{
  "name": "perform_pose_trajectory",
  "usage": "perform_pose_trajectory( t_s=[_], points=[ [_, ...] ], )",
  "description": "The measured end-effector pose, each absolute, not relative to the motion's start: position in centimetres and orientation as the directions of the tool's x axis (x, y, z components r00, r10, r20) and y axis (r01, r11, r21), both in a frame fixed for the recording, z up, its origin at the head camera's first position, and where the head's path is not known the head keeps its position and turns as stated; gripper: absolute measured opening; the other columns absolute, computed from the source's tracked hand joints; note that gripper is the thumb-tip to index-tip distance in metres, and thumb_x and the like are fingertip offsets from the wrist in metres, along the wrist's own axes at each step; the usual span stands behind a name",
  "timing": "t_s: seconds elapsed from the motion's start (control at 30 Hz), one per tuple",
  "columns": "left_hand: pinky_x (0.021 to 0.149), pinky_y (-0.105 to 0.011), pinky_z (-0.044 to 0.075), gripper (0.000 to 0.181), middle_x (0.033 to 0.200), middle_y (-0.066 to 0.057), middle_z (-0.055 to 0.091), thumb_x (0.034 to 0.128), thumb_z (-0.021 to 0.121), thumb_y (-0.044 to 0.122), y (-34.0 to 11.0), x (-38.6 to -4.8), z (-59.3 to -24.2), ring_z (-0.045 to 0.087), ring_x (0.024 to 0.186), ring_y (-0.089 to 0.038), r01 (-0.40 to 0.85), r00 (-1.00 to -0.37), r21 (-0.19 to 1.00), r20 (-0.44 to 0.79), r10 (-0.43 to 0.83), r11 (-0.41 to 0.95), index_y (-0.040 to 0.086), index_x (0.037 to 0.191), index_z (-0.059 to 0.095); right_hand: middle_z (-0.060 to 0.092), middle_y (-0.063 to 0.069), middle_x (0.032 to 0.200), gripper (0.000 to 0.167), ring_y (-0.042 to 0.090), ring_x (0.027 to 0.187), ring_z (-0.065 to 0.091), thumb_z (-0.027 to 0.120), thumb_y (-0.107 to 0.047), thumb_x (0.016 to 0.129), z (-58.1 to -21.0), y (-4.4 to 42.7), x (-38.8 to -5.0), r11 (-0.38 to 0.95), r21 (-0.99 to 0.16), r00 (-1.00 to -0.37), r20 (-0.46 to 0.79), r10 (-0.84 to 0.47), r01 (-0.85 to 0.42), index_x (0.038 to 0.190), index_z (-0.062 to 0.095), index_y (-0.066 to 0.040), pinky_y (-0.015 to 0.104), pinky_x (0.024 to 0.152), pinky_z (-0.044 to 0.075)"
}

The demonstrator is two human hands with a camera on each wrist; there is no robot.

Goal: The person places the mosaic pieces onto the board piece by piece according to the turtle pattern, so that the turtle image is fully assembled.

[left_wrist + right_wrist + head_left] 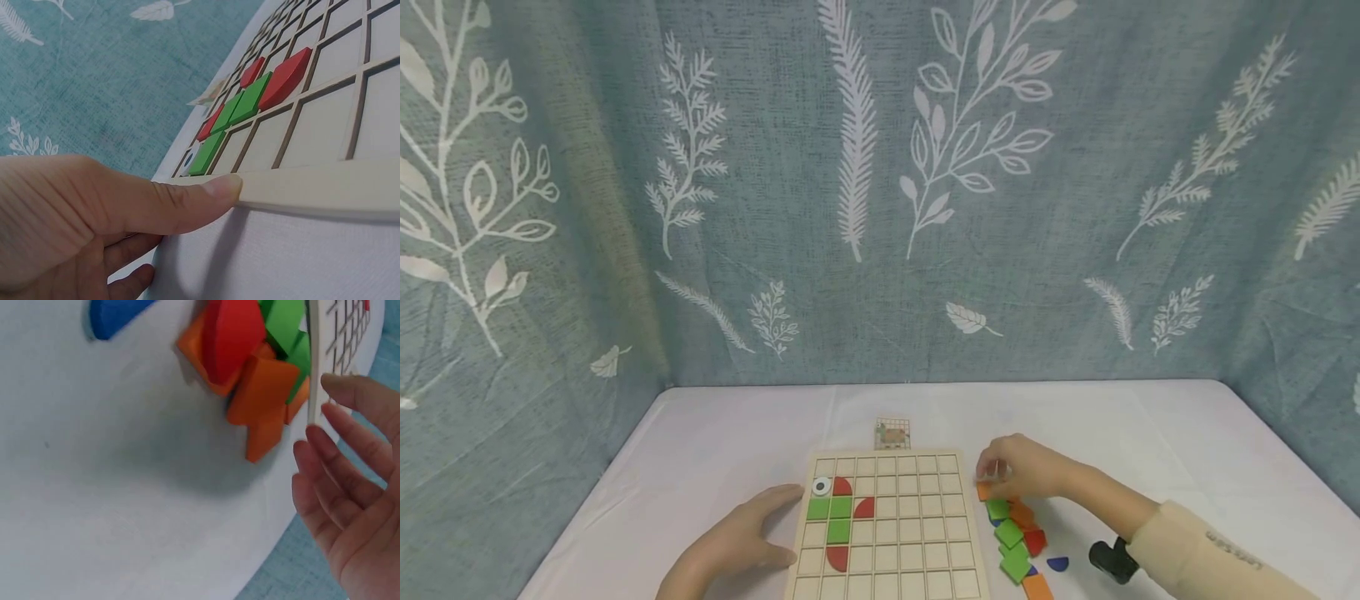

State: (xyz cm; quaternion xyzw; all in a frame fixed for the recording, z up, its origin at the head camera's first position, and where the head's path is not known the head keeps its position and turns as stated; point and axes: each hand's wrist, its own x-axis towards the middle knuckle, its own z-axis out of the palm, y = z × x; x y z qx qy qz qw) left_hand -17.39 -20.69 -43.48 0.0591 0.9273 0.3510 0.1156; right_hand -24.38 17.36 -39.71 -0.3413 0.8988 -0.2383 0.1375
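My left hand (739, 535) lies along the left edge of a wooden grid board (930, 531). Its thumb (209, 190) touches the board's rim, and the fingers reach along the side. On the board sit several green squares (839, 531), red quarter-round pieces (837, 559) and a white disc with a dark eye (822, 486). Past the board's right edge, my right hand (1028, 467) hovers over the far end of a heap of loose pieces, nearest an orange piece (983, 490). In the right wrist view its fingers (337, 478) are loosely bent with nothing between them.
The loose heap holds green squares (1016, 562), orange pieces (265, 387) and a red piece (1035, 542). A blue half-round piece (1057, 564) and a black object (1112, 560) lie nearby. A small picture card (892, 434) lies behind the board. A patterned curtain (880, 317) surrounds the white table (737, 417).
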Motion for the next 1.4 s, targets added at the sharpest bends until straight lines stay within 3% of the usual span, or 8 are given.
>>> perform_pose_trajectory(
  t_s=[0.33,0.67,1.03,1.4],
  points=[
    [0.105,-0.059,0.028,0.079,0.136,-0.018,0.046,0.0546,0.082,0.013,-20.7,-17.4,-43.6,0.034,0.129,-0.042,0.032,-0.967,0.663,-0.169,0.191,0.748,0.008,0.128,0.053,0.057,-0.009,0.079,0.015,0.006,0.072,0.05,0.074,-0.018,0.075,-41.0,17.0,-24.1,0.72,-0.46,-0.784,-0.078,-0.616,-0.52,0.088,0.068,-0.014,0.021,0.062,0.047],
    [0.105,-0.06,0.027,0.079,0.136,-0.02,0.045,0.0553,0.082,0.011,-20.9,-17.2,-43.6,0.033,0.129,-0.044,0.061,-0.963,0.691,-0.15,0.226,0.72,0.004,0.128,0.052,0.06,-0.007,0.08,0.015,0.01,0.075,0.053,0.075,-0.015,0.074,-41.0,16.3,-23.9,0.733,-0.457,-0.796,-0.086,-0.6,-0.503,0.086,0.067,-0.012,0.025,0.066,0.05],
    [0.106,-0.059,0.028,0.079,0.136,-0.018,0.046,0.0548,0.082,0.013,-20.9,-17.2,-43.5,0.034,0.129,-0.043,0.052,-0.966,0.677,-0.151,0.208,0.734,0.006,0.128,0.053,0.058,0.002,0.077,0.021,0.016,0.071,0.053,0.078,-0.006,0.066,-40.6,14.5,-23.3,0.82,-0.474,-0.882,-0.164,-0.441,-0.321,0.081,0.063,-0.01,0.032,0.061,0.051],
    [0.104,-0.059,0.03,0.079,0.136,-0.017,0.047,0.0539,0.082,0.014,-20.7,-17.4,-43.6,0.035,0.129,-0.042,0.029,-0.969,0.651,-0.168,0.181,0.759,0.009,0.128,0.054,0.056,-0.002,0.073,0.019,0.014,0.069,0.051,0.076,-0.008,0.068,-41.1,14.5,-23.4,0.813,-0.444,-0.874,-0.121,-0.47,-0.376,0.079,0.061,-0.012,0.03,0.06,0.049]
  ],
)
